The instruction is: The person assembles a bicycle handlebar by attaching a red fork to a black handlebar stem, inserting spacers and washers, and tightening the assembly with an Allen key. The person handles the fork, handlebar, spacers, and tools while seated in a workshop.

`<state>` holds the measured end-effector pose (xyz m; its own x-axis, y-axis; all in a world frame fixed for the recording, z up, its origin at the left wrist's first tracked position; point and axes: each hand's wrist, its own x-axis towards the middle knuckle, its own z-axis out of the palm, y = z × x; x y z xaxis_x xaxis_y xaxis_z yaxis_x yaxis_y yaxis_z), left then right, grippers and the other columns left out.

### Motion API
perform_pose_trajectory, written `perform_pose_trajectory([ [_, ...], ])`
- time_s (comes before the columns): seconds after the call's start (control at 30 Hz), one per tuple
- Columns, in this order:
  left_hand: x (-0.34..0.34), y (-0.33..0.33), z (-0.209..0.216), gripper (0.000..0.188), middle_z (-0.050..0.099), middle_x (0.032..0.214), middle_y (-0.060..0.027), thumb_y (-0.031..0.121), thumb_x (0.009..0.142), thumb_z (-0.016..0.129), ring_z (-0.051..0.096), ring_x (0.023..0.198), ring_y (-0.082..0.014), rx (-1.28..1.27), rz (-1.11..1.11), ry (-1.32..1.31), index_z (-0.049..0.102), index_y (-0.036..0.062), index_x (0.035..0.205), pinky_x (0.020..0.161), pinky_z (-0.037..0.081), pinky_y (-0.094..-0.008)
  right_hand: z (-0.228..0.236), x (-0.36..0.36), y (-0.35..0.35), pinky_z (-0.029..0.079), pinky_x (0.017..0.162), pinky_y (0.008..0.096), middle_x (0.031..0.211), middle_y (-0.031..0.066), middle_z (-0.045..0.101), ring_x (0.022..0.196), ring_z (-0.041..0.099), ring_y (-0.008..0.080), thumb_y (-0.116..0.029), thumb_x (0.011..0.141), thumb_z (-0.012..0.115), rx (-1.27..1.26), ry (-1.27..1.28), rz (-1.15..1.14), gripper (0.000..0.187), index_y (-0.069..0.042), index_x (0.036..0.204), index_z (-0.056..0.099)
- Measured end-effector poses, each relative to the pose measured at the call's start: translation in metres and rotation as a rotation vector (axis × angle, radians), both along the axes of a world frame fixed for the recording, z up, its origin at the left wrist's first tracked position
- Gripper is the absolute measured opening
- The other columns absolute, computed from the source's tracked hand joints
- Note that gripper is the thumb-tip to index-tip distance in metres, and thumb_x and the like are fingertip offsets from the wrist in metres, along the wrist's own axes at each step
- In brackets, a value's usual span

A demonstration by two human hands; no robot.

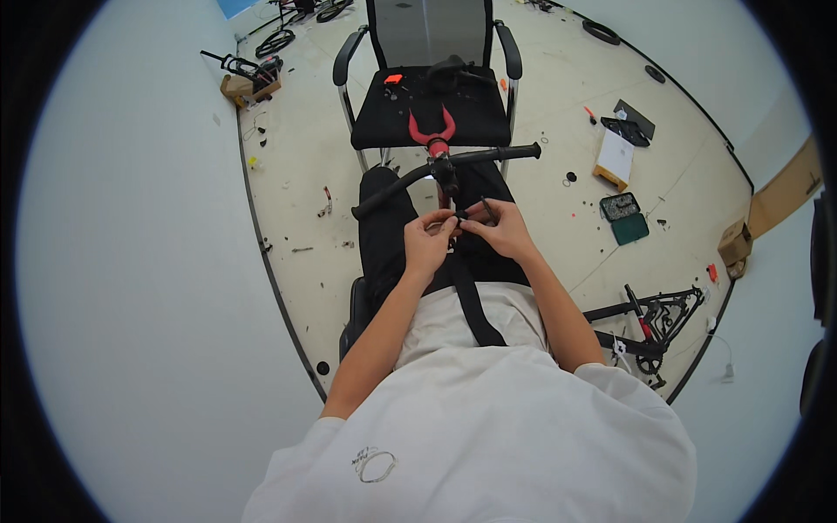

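Note:
Over my lap, my left hand (426,244) and my right hand (504,230) meet, fingertips pinched around a small black part (461,216). Its exact kind is too small to make out. A thin dark stick-like tool (488,208) rises from among my right fingers. Just beyond my hands, a black bicycle handlebar (397,191) with grips lies across my thighs. The handlebar is joined to a red bicycle fork (438,139), whose two prongs reach the seat of the black office chair (370,122) facing me.
On the chair seat lie an orange-red item (394,79) and a black object (449,77). An open green case (629,228) of small parts is on the floor to the right, near a black toolbox (629,131). A bicycle frame (658,327) lies at lower right; a cardboard box (235,90) stands far left.

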<state>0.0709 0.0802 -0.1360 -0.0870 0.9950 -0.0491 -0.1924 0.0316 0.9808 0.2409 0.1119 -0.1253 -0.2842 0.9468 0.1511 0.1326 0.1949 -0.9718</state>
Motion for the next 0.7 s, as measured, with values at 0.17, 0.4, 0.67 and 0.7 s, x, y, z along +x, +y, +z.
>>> perform_pose_trajectory([
  [0.17,-0.006,0.011,0.007,0.018,0.072,0.092,-0.0109,0.005,0.091,0.067,0.07,0.083,-0.016,0.069,-0.073,0.062,0.068,-0.0069,0.105,0.074,0.055,-0.0253,0.004,-0.001,0.013,0.044,0.059,0.0265,0.073,0.0047,0.068,0.06,0.054,0.009,-0.018,0.076,0.08,0.131,-0.174,-0.083,0.025,0.0,0.084,0.066],
  [0.4,-0.017,0.032,-0.009,0.017,0.072,0.093,-0.0107,0.004,0.091,0.066,0.07,0.086,-0.0172,0.135,-0.08,0.191,0.069,-0.0059,0.104,0.079,0.056,-0.0264,0.001,-0.014,0.022,0.043,0.055,0.028,0.068,0.0076,0.065,0.058,0.053,0.0121,-0.014,0.076,0.078,0.227,-0.206,-0.139,0.021,0.002,0.081,0.065],
  [0.67,-0.015,0.044,-0.017,0.016,0.072,0.092,-0.0116,0.002,0.09,0.066,0.071,0.085,-0.0176,0.078,-0.007,0.203,0.069,-0.0066,0.103,0.079,0.057,-0.0283,-0.006,-0.023,0.033,0.049,0.062,0.0305,0.072,0.0123,0.067,0.063,0.063,0.0198,-0.014,0.076,0.076,0.209,-0.308,-0.168,0.021,0.003,0.085,0.067],
  [0.7,-0.015,0.041,-0.019,0.016,0.072,0.092,-0.0117,0.002,0.09,0.066,0.071,0.085,-0.0177,0.071,0.001,0.191,0.069,-0.0069,0.103,0.079,0.057,-0.0285,-0.007,-0.022,0.031,0.05,0.062,0.0306,0.072,0.0125,0.068,0.064,0.064,0.02,-0.014,0.076,0.076,0.195,-0.326,-0.16,0.021,0.003,0.085,0.067],
])
